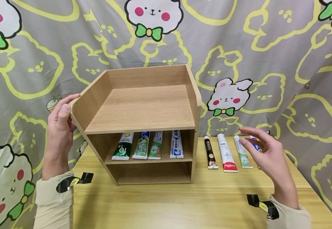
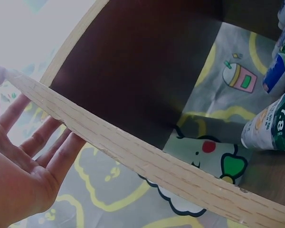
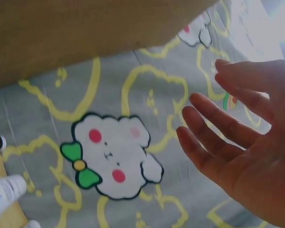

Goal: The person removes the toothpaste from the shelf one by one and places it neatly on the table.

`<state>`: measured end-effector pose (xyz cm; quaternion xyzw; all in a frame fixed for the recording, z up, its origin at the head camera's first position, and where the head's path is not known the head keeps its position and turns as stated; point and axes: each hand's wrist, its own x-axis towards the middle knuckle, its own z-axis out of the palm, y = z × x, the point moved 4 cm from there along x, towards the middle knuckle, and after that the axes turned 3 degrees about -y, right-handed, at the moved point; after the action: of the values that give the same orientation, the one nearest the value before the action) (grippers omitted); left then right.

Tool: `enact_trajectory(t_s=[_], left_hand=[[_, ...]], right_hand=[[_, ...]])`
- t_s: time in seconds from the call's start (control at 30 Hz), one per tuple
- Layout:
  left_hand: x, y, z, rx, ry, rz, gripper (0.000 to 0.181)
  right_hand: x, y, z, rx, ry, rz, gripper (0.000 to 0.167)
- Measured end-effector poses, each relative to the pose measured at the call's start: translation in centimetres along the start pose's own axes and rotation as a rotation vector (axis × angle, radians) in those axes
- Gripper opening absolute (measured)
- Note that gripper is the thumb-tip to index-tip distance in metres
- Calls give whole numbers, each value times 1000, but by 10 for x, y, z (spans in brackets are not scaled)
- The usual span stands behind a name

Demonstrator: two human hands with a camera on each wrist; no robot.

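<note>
A wooden desktop shelf (image 1: 143,105) stands on the table, and my left hand (image 1: 60,127) grips its left side panel near the upper front corner. On its middle level lie a dark green toothpaste tube (image 1: 123,147), a blue-and-green tube (image 1: 141,146), a green-and-white tube (image 1: 156,146) and a blue-and-white tube (image 1: 177,145). My right hand (image 1: 268,156) hovers over the right of the table, holding nothing, its fingers loosely bent. Near it lie a black tube (image 1: 210,154), a white-and-red Colgate tube (image 1: 227,154), another green-and-white tube (image 1: 243,154) and a blue tube (image 1: 255,144), partly hidden by that hand.
The light wooden table (image 1: 166,206) stretches in front of the shelf and to its right. A grey patterned curtain (image 1: 160,51) hangs close behind and at both sides. The shelf's bottom level (image 1: 154,173) has a low opening at the front.
</note>
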<state>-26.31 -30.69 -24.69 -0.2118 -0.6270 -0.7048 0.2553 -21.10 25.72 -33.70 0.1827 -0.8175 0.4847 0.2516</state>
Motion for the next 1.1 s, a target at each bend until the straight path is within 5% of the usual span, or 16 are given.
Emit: enact_trajectory(t_s=[0.6, 0.97, 1.1], left_hand=[[2, -4, 2, -8, 44, 28, 48], [1, -2, 1, -18, 42, 39, 48], [1, -3, 2, -22, 40, 41, 49]], right_hand=[[2, -47, 43, 121, 0, -260, 57], [-1, -67, 82, 155, -54, -335, 55], [-3, -76, 94, 93, -25, -359, 45]])
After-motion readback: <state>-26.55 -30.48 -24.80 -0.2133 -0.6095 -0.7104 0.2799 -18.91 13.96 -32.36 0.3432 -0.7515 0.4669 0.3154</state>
